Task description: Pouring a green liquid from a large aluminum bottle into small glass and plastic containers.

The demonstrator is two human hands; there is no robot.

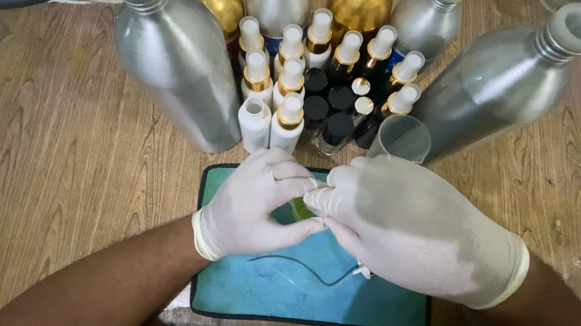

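Gloved white, our left hand (252, 204) and right hand (406, 225) together pinch a small greenish bottle (301, 208) over the blue cloth (300, 290).

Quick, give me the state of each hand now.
Left hand: closed on a small bottle, mostly hidden.
Right hand: fingers pinched at the bottle's top.

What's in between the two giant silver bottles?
In the head view, a cluster of small spray bottles and a clear plastic cup sit between the left silver bottle and right silver bottle.
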